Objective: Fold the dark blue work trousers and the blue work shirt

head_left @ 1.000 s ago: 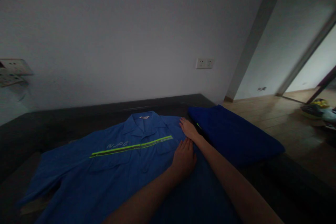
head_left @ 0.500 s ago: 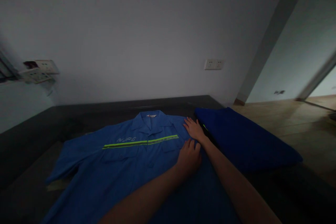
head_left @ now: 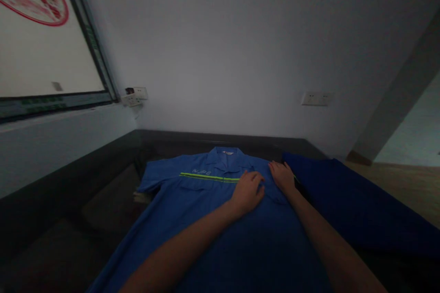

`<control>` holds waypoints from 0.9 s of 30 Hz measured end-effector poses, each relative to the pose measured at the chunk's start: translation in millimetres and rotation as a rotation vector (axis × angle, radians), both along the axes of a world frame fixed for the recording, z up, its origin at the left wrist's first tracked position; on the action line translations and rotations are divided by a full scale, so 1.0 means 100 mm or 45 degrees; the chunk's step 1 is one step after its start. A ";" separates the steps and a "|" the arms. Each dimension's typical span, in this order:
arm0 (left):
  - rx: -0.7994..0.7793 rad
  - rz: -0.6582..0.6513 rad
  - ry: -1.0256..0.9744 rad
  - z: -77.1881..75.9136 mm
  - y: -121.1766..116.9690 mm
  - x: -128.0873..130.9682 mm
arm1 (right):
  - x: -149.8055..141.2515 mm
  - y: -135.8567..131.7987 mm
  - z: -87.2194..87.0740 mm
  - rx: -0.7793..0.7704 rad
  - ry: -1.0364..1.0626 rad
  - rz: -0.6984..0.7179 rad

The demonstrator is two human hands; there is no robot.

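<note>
A blue short-sleeved work shirt (head_left: 199,192) lies spread face up, collar away from me, with a yellow-green stripe and pale lettering across the chest. My left hand (head_left: 248,191) is over the chest on the right side, covering the stripe's right end. Its fingers are loosely bent and apart, with no cloth seen between them. Farther right, my right hand (head_left: 282,176) lies flat on the shirt's right shoulder, fingers stretched toward the wall. The sleeve on that side is mostly hidden by my hand and forearm.
Folded darker blue cloth (head_left: 343,201) lies right of the shirt. The dark surface (head_left: 113,192) beneath meets a pale wall (head_left: 220,55) at the back. Sockets (head_left: 315,98) are on the wall, others in the left corner beside a window frame (head_left: 62,103).
The view has swung left, bringing the window in. My left hand has shifted left across the chest onto the stripe and its fingers have loosened. My right hand stays at the shoulder.
</note>
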State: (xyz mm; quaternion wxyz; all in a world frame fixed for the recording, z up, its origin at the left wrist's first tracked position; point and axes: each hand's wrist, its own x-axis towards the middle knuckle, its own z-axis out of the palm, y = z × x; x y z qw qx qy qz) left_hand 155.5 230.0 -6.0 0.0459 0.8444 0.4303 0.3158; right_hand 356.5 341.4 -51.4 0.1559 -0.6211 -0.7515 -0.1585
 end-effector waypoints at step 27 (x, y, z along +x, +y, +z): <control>-0.898 1.465 -0.309 0.08 0.53 -3.74 | -3.61 -0.24 0.05 -0.640 0.427 0.601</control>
